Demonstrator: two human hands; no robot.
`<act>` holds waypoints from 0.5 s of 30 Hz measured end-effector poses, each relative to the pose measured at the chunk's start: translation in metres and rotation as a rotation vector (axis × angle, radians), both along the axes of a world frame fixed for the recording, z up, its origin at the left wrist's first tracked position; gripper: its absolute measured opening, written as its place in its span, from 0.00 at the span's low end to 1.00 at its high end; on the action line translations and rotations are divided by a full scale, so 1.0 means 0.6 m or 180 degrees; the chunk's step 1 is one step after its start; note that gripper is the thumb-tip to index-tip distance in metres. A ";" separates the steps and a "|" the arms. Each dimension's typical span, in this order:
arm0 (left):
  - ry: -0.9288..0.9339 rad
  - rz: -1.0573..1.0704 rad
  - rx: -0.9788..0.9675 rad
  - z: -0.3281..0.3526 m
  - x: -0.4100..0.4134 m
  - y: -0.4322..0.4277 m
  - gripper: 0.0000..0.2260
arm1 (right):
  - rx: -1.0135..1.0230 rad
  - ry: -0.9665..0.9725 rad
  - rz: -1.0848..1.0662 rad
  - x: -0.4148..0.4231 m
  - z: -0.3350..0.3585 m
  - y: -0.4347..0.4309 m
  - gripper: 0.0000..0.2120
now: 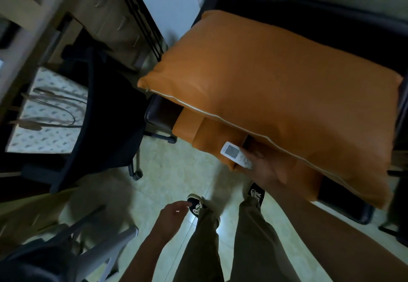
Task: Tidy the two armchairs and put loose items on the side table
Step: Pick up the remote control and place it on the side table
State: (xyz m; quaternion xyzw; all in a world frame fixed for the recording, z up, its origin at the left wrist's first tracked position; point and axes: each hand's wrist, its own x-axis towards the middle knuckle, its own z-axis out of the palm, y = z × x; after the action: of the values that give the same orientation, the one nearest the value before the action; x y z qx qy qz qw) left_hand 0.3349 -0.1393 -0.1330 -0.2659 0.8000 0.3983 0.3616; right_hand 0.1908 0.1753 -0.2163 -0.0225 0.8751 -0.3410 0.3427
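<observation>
A dark armchair (298, 10) fills the upper right, with a large orange cushion (276, 78) lying across its seat and sticking out past the front. Under it sits the orange seat pad (209, 136). My right hand (265, 166) grips a white remote control (235, 154) just in front of the seat pad, below the cushion's zipped edge. My left hand (174, 213) hangs lower, above the floor near my shoes, fingers loosely apart and holding nothing.
A black office chair (106, 116) on castors stands left of the armchair. Behind it are a wooden desk with drawers (110, 16) and cables (50, 109) on a patterned floor. A grey chair frame (99, 253) is at lower left. Pale tiles (176, 175) lie between.
</observation>
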 end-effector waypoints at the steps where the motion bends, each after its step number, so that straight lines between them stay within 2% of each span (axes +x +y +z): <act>1: -0.0001 0.0068 -0.0016 0.004 0.001 0.006 0.12 | -0.0040 0.0012 -0.0136 0.014 0.014 0.006 0.34; 5: -0.0012 -0.0105 0.0068 0.015 0.013 0.026 0.10 | 0.0205 -0.0116 -0.0460 0.075 0.051 0.028 0.29; 11: -0.0133 -0.0836 0.0242 0.029 0.025 0.025 0.13 | 0.0170 -0.0104 -0.1208 0.183 0.113 0.049 0.34; 15: -0.0104 -0.1391 0.0235 0.034 0.039 0.003 0.11 | 0.0185 0.0139 -0.1856 0.283 0.152 0.030 0.34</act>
State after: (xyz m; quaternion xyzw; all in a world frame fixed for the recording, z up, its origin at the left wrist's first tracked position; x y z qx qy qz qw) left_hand 0.3585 -0.1377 -0.1126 -0.0793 0.8175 0.3351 0.4616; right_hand 0.3606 0.1935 -0.1252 0.2323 0.8612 -0.3993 0.2118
